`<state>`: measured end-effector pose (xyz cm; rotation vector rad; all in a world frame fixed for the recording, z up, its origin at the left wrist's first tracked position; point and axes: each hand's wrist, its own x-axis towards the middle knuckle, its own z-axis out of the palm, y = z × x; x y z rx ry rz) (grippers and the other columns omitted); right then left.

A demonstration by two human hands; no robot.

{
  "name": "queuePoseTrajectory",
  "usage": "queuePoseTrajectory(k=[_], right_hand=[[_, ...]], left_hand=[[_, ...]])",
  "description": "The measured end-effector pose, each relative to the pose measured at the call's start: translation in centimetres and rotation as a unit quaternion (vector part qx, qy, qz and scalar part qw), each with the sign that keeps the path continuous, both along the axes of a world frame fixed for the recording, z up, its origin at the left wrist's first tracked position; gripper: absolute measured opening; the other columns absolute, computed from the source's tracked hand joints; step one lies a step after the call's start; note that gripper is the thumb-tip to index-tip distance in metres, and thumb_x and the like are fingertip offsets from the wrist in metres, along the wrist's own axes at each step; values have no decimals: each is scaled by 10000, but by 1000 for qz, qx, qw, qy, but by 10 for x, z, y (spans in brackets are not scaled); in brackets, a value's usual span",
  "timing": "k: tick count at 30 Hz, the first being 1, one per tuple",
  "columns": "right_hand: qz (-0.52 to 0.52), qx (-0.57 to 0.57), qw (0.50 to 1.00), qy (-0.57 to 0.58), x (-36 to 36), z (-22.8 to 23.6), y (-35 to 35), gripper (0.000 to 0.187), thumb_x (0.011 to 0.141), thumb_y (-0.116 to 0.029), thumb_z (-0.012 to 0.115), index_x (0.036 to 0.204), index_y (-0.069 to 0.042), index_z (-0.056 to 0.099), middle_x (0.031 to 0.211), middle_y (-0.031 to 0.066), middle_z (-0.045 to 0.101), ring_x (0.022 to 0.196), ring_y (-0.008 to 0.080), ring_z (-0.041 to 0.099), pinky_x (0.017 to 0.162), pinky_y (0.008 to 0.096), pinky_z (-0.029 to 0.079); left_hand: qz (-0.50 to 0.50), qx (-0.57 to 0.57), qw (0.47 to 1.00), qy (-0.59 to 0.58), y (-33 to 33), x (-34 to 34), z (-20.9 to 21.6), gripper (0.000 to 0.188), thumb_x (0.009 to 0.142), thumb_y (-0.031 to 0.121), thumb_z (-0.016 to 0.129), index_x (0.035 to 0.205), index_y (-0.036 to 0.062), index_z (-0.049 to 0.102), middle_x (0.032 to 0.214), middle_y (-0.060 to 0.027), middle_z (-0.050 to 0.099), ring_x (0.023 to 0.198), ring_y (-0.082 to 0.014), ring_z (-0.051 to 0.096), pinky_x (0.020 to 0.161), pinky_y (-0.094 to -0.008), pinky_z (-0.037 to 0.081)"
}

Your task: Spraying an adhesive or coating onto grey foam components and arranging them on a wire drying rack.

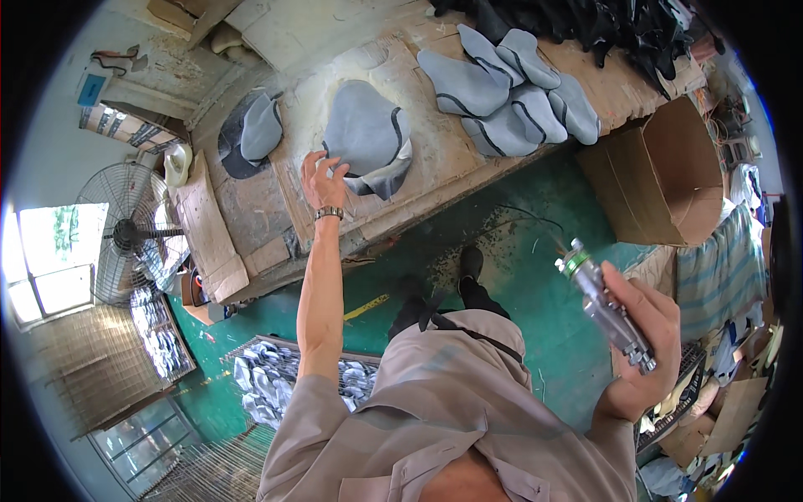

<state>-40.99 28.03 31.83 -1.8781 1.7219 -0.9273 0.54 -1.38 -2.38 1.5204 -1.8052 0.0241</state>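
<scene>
On the bench in front of me lies a grey fabric shoe upper [360, 125] with black trim, a shiny grey fold showing at its near edge. My left hand [321, 180] is at its lower left edge, fingers apart and fingertips touching or just beside the fabric. Out to the right, over the floor, my right hand [648, 322] is wrapped round a silver metal spray gun [604, 309] with a green ring near its nozzle. Left of the upper is another grey upper [261, 130] resting on a dark piece [238, 151].
Several grey uppers [510, 92] are heaped on the bench [452, 180] at the right, with a black pile [577, 29] behind. An open cardboard box [623, 180] stands off its right end. At the left is a large fan [125, 234]; racks of grey pieces [268, 381] stand below.
</scene>
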Motion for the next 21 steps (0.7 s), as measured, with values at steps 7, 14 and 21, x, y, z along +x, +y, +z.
queuePoseTrajectory(k=[7, 14, 21], right_hand=[[38, 74, 996, 32, 12, 14, -16, 630, 712, -104, 670, 1330, 8, 627, 883, 186, 639, 773, 340, 644, 708, 359, 501], [83, 137, 987, -17, 56, 14, -34, 600, 702, 55, 685, 1299, 33, 631, 874, 193, 638, 732, 304, 639, 682, 306, 490], [67, 125, 990, -13, 134, -7, -52, 585, 729, 7, 600, 1313, 26, 621, 877, 204, 641, 746, 360, 645, 672, 350, 503]], left_hand=[[-18, -4, 1000, -3, -15, -13, 58, 160, 684, 108, 827, 816, 82, 740, 1122, -52, 671, 1105, -294, 611, 955, -424, 477], [-36, 10, 999, 1, -51, 57, 163, 163, 706, 143, 818, 842, 87, 746, 976, -64, 723, 975, -284, 680, 864, -391, 520], [2, 226, 972, -69, -77, 171, 231, 262, 734, 326, 791, 884, 112, 779, 1028, -84, 735, 977, -286, 690, 861, -391, 529]])
